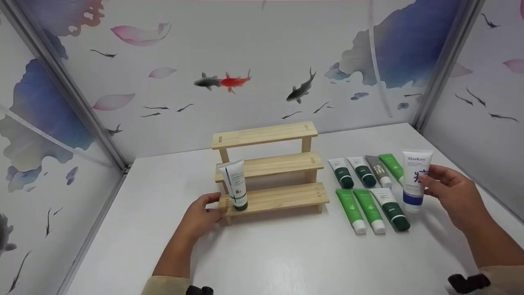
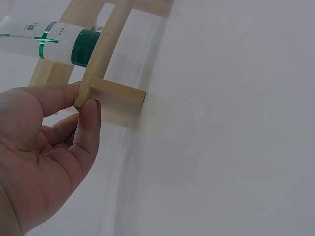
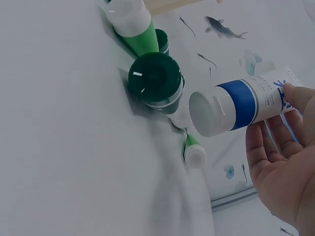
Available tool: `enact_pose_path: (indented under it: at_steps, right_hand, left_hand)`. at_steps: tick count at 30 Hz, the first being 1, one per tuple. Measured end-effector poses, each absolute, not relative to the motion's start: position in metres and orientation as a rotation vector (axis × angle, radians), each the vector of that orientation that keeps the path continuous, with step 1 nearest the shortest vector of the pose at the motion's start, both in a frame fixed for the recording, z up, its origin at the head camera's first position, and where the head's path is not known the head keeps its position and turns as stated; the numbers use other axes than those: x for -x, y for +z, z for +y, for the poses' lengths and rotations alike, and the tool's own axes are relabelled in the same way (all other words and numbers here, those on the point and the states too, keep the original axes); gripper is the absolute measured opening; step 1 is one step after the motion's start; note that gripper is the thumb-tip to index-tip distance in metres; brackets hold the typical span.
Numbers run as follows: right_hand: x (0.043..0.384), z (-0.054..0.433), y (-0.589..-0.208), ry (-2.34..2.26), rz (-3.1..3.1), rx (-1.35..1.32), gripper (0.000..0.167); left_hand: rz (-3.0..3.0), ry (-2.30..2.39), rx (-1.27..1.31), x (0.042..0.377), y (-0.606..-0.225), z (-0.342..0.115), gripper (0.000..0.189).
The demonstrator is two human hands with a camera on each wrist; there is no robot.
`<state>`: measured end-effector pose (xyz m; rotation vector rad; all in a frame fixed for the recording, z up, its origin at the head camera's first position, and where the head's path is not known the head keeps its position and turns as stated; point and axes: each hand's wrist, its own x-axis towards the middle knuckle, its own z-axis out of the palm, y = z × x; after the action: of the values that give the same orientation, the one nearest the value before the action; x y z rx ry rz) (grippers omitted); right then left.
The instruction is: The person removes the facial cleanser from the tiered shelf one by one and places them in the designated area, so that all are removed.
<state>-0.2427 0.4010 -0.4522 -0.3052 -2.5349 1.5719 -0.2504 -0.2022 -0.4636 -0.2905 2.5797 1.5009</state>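
Note:
My left hand (image 1: 202,217) pinches the left end of the lowest step of a three-tier wooden rack (image 1: 282,197). In the left wrist view, thumb and fingers close on the corner of that board (image 2: 101,61). Just beside this hand, a white tube with a dark green cap (image 1: 236,184) stands upright on the lowest step. My right hand (image 1: 456,194) holds a white tube with a blue band and blue lettering (image 1: 417,164) above the table, cap downward. The right wrist view shows the same blue-banded tube (image 3: 239,104) between thumb and fingers.
Two rows of tubes lie right of the rack: green tubes (image 1: 352,209), white tubes with dark green caps (image 1: 391,207) and a grey one (image 1: 377,169). The white table (image 1: 286,262) meets printed wall panels (image 1: 262,49) at the back and sides.

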Motion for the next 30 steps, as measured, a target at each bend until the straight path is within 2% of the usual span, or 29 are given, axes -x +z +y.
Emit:
enact_pose_path:
  at_steps: [12, 30]
  right_hand:
    - [0.235, 0.417, -0.465, 1.528, -2.757, 0.404, 0.091]
    - [0.236, 0.429, -0.474, 1.53, -2.958, 0.451, 0.101]
  left_hand:
    - [2.584, 1.485, 0.297, 0.249, -0.462, -0.202, 0.061]
    - [2.599, 1.475, 0.288, 0.249, -0.462, -0.203, 0.06]
